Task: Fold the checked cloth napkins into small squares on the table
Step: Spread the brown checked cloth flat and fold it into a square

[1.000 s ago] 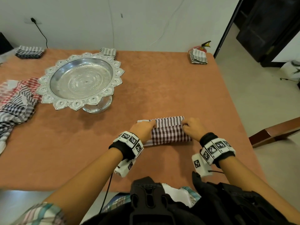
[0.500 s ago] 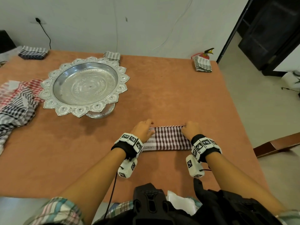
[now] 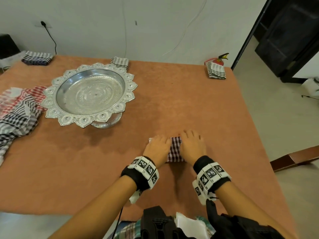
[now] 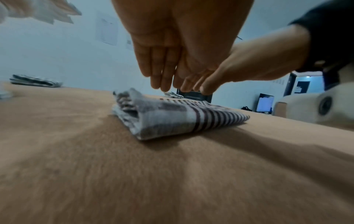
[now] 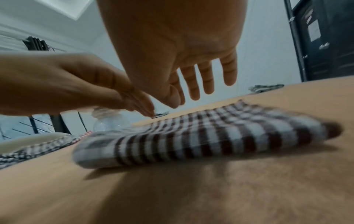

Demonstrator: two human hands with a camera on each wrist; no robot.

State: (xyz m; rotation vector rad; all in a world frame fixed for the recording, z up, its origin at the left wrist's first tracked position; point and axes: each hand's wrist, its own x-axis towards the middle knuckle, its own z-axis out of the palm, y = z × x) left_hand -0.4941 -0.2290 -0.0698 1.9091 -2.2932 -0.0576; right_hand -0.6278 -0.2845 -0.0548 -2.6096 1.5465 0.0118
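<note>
A dark red and white checked napkin (image 3: 175, 150) lies folded into a small thick square near the front right of the orange table (image 3: 172, 100). My left hand (image 3: 158, 146) covers its left side and my right hand (image 3: 192, 144) its right side, so only a narrow strip of cloth shows between them. Both hands are flat with straight fingers. In the left wrist view my left hand (image 4: 162, 68) sits just over the napkin (image 4: 172, 121). In the right wrist view my right hand (image 5: 201, 75) has its fingers spread above the napkin (image 5: 201, 136). Neither hand grips the cloth.
A silver pedestal tray (image 3: 89, 94) stands at the middle left. Beside it at the left edge lies a heap of unfolded checked cloths (image 3: 15, 109). Folded napkins sit along the far edge (image 3: 37, 57), (image 3: 120, 61), (image 3: 216, 71). The table's right edge drops to the floor.
The napkin was a wide strip held at both ends; it is now folded over into a narrower square. Both hands have come together on top of it and flattened.
</note>
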